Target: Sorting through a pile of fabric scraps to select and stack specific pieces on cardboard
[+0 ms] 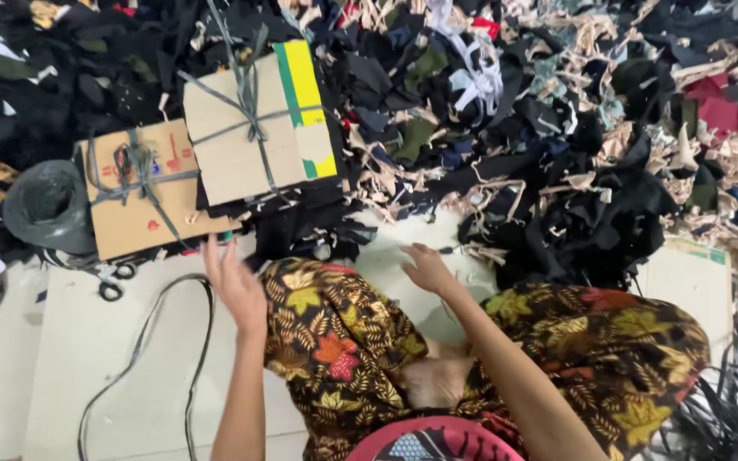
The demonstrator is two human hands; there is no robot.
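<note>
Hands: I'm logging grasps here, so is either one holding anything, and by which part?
Nothing is held. The left hand is open by the edge of the tied cardboard bundle; the right hand is open over the floor.

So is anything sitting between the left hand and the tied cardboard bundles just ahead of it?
Nothing visible does. The left hand is raised, fingertips right at the near edge of the lower cardboard bundle, with only bare floor mat beneath. The scissors lie off to the side, and the black strap runs below the hand.
</note>
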